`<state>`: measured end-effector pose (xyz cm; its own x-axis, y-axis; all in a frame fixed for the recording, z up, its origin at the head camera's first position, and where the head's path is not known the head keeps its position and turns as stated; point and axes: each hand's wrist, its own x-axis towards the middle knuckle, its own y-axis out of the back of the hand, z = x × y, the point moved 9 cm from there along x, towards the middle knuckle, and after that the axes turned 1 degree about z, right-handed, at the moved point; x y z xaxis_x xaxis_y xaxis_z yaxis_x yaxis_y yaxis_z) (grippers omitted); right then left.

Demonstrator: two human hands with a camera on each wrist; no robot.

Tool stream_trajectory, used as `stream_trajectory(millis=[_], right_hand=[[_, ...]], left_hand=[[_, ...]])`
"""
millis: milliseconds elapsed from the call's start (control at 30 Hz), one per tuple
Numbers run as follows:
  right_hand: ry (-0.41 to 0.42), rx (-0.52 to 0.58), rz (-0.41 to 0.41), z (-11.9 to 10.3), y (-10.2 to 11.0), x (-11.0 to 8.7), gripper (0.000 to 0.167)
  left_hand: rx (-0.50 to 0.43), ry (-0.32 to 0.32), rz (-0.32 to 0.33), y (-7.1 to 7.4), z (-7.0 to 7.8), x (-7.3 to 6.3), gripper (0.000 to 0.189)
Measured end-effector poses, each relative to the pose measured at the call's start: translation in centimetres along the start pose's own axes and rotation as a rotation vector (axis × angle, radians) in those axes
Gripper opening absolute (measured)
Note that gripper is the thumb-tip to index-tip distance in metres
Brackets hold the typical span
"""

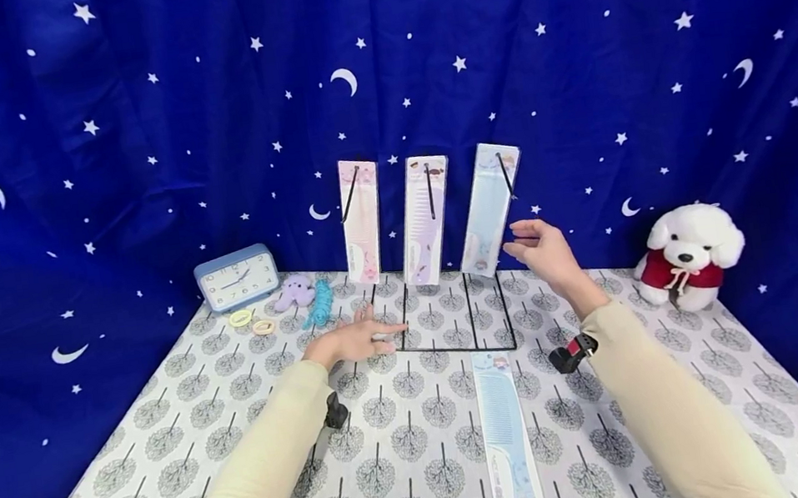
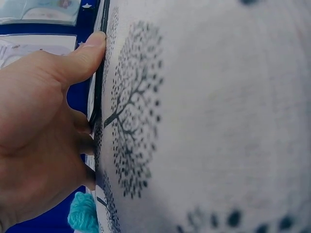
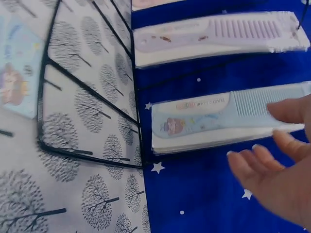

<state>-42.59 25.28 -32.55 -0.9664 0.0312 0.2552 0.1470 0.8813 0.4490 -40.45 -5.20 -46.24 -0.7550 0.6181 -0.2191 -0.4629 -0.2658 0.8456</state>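
Observation:
A black wire display rack (image 1: 458, 350) stands on the table with packaged combs on its hooks: a pink comb (image 1: 363, 224) at left, a purple comb (image 1: 426, 224) in the middle, and a stack of blue combs (image 1: 486, 208) at right. My left hand (image 1: 356, 341) is spread low at the rack's left side, its thumb (image 2: 92, 51) at the base wire. Beside the lower right edge of the blue combs is my right hand (image 1: 547, 255), fingers loosely bent, nothing held. Another packaged blue comb (image 1: 505, 437) lies flat on the table in front of the rack.
At the back left are a blue alarm clock (image 1: 238, 278), a purple octopus toy (image 1: 294, 292), turquoise yarn (image 1: 319, 303) and two small hair ties, one a yellow hair tie (image 1: 241, 318). A white plush dog (image 1: 686, 257) sits at right. A starry blue curtain (image 1: 201, 124) hangs behind.

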Motion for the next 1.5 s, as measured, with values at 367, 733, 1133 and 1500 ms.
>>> stream_trajectory(millis=[367, 733, 1133, 1500], right_hand=[[0.001, -0.273, -0.276, 0.6, -3.4, -6.7, 0.056], [-0.056, -0.481, -0.606, 0.8, -7.4, -15.2, 0.039], [-0.106, -0.563, -0.614, 1.4, -8.5, -18.0, 0.065], [-0.169, -0.535, -0.592, 2.2, -8.8, -18.0, 0.063]], left_hand=[[0.006, 0.009, 0.0, 0.4, -0.1, -0.3, 0.054], [0.011, 0.012, 0.006, 0.6, 0.1, -0.1, 0.054], [-0.005, 0.023, -0.004, 0.2, 0.2, 0.0, 0.054], [-0.006, 0.02, 0.004, 0.2, 0.0, 0.0, 0.055]])
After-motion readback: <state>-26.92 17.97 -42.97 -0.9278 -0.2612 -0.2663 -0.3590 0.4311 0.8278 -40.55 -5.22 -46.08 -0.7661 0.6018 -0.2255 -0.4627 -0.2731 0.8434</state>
